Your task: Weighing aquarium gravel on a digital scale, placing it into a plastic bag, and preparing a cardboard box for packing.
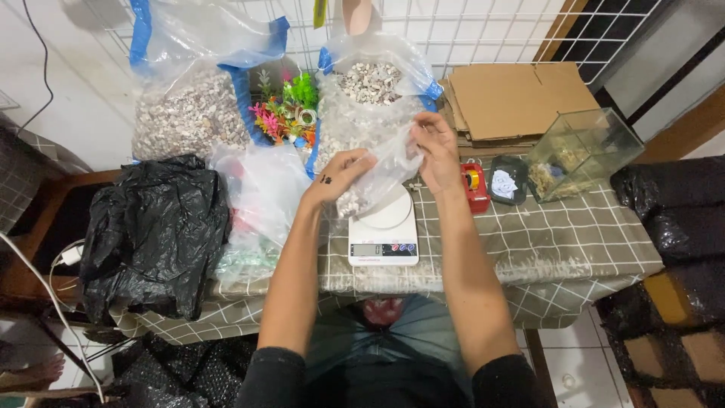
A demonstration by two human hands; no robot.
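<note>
Small clear plastic bag (381,174), crumpled, partly filled with pale gravel, upright over white kitchen scale (384,230).

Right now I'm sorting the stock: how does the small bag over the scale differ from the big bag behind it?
The small clear bag is held up by both hands; the big bag stands on the table. The small one holds little gravel; the big one is heaped full. Both are clear plastic with pale gravel.

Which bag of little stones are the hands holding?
The small clear bag over the white scale. The left hand and right hand pinch it; the two big blue-edged bags lie behind, untouched.
</note>
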